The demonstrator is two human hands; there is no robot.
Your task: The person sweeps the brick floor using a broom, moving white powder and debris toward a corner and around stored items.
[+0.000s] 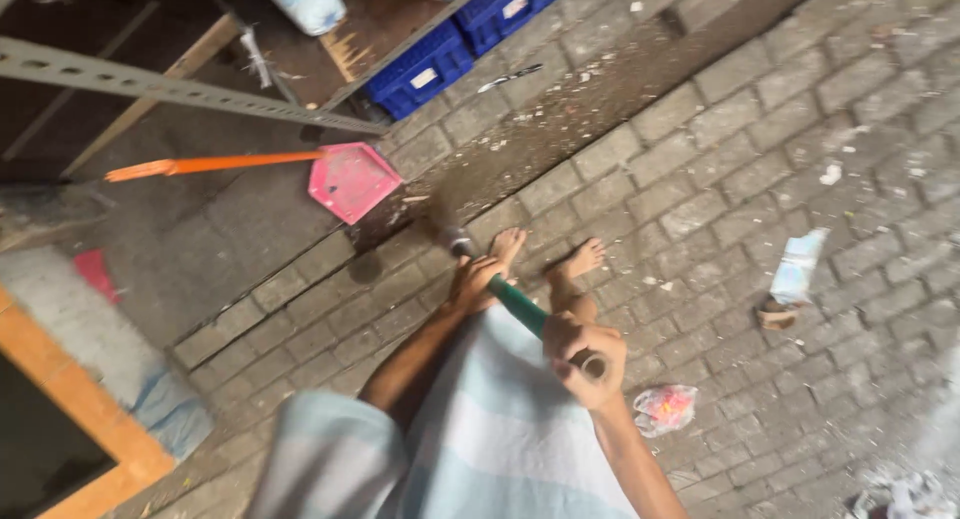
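Note:
Both my hands grip a green broom handle (520,306) that slants down toward the paving in front of my bare feet (545,259). My left hand (472,282) holds it low, close to the blurred lower end (455,241). My right hand (585,357) is closed around the handle's top end, nearer to me. My pale blue and white garment (480,439) fills the lower middle of the view.
A pink dustpan (350,181) with an orange handle (215,164) lies on the concrete beside a metal rack (180,89). Blue crates (455,44) stand under the rack. Litter lies on the grey brick paving: a pale wrapper (797,269), a pink bag (665,407), white scraps (905,494).

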